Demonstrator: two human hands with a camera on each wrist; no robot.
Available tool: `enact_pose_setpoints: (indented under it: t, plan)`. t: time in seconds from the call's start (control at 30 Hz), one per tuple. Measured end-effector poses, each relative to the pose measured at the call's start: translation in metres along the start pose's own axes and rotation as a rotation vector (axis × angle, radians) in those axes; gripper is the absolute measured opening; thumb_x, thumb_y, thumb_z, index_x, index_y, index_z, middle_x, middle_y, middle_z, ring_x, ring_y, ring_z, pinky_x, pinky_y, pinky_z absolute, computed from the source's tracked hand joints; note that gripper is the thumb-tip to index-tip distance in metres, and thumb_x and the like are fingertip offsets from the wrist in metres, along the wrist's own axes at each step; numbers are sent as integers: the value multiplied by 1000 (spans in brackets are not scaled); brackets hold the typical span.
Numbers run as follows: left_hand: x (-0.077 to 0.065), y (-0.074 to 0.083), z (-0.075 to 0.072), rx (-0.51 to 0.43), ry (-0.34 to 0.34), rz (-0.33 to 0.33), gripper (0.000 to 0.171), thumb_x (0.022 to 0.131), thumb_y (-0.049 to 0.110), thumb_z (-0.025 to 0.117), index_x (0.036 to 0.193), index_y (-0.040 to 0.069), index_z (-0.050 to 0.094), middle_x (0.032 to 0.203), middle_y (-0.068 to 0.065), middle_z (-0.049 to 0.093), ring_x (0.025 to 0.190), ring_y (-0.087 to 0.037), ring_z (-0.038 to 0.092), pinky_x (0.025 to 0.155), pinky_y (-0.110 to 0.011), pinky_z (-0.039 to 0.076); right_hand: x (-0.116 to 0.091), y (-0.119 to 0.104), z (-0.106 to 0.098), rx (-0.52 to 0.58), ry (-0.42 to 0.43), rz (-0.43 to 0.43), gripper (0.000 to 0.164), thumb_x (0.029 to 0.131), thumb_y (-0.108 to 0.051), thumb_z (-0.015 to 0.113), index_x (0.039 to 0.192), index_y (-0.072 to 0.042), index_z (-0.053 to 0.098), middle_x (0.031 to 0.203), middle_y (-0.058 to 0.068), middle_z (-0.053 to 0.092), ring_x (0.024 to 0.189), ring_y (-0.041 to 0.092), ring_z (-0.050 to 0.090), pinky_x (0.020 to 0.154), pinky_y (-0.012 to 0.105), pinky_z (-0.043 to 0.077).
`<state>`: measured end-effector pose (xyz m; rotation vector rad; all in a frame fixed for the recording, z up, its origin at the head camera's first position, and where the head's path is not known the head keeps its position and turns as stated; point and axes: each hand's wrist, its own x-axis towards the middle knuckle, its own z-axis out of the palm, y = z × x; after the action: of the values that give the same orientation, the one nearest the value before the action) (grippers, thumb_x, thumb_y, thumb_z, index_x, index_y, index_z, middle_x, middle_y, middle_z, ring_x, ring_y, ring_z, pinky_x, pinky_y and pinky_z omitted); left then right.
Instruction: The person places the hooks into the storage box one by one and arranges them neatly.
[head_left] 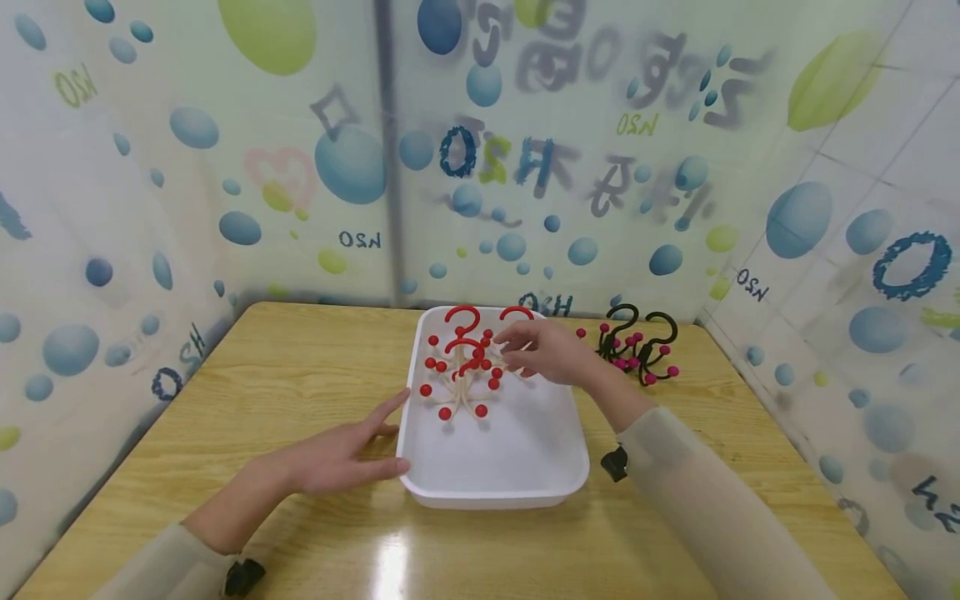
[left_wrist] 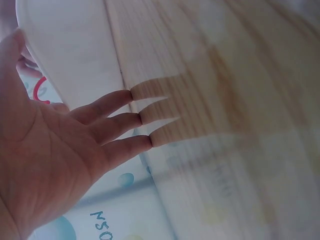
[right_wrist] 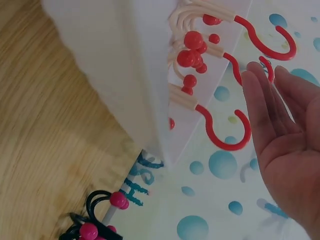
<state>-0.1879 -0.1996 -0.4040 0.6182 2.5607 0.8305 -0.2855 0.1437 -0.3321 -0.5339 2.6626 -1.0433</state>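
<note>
Several scalp massagers (head_left: 461, 392) with red hook handles, cream prongs and red ball tips stand in a white tray (head_left: 510, 467), toward its back left. My right hand (head_left: 551, 352) hovers over the tray's right side, fingers extended toward the massagers. In the right wrist view, a red hook (right_wrist: 231, 65) passes behind its fingers; thumb and fingers are apart, gripping nothing. My left hand (head_left: 330, 458) rests along the tray's left side, thumb and index fingertip at the rim. The left wrist view shows its other fingers (left_wrist: 117, 125) straight and spread beside the tray.
Black scalp massagers (head_left: 637, 350) with magenta ball tips lie on the wooden table (head_left: 322, 350) at the back right, beyond the right forearm. A patterned curtain (head_left: 570, 167) encloses the table behind and at both sides.
</note>
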Motion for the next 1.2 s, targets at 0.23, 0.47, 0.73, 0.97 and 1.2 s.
enact_pose_setpoints:
  t: [0.23, 0.47, 0.73, 0.97, 1.2]
  plan:
    - [0, -1, 0, -2, 4, 5, 94, 94, 65, 59, 163, 42, 0, 154, -10, 51, 145, -39, 43, 117, -65, 32, -27, 20, -17, 12, 30, -4, 28, 97, -24, 72, 124, -22, 70, 114, 2, 70, 99, 28, 72, 81, 37, 63]
    - [0, -3, 2, -7, 7, -11, 93, 94, 64, 60, 162, 44, 0, 155, -8, 50, 146, -37, 43, 117, -65, 31, -53, 49, -34, 29, 85, 26, 34, 97, -27, 72, 129, -18, 68, 118, 4, 70, 99, 23, 72, 80, 33, 62]
    - [1, -4, 2, 1, 10, -15, 92, 94, 66, 59, 161, 49, -2, 156, -6, 50, 147, -38, 40, 117, -66, 31, -83, 90, -58, 52, 158, 36, 33, 99, -34, 68, 128, -17, 68, 116, 8, 73, 96, 22, 71, 80, 34, 62]
    - [3, -3, 2, -3, 10, -15, 92, 94, 65, 60, 161, 47, 0, 155, -5, 51, 147, -36, 41, 118, -64, 30, -106, 129, -75, 106, 231, 43, 46, 100, -40, 66, 134, -9, 64, 123, 17, 71, 101, 29, 71, 81, 36, 62]
    - [2, -1, 2, -4, 6, -18, 93, 94, 64, 60, 162, 45, 0, 155, -5, 51, 147, -35, 42, 118, -64, 31, -118, 161, -89, 122, 277, 88, 52, 101, -43, 62, 139, -7, 59, 126, 15, 69, 104, 24, 72, 83, 34, 61]
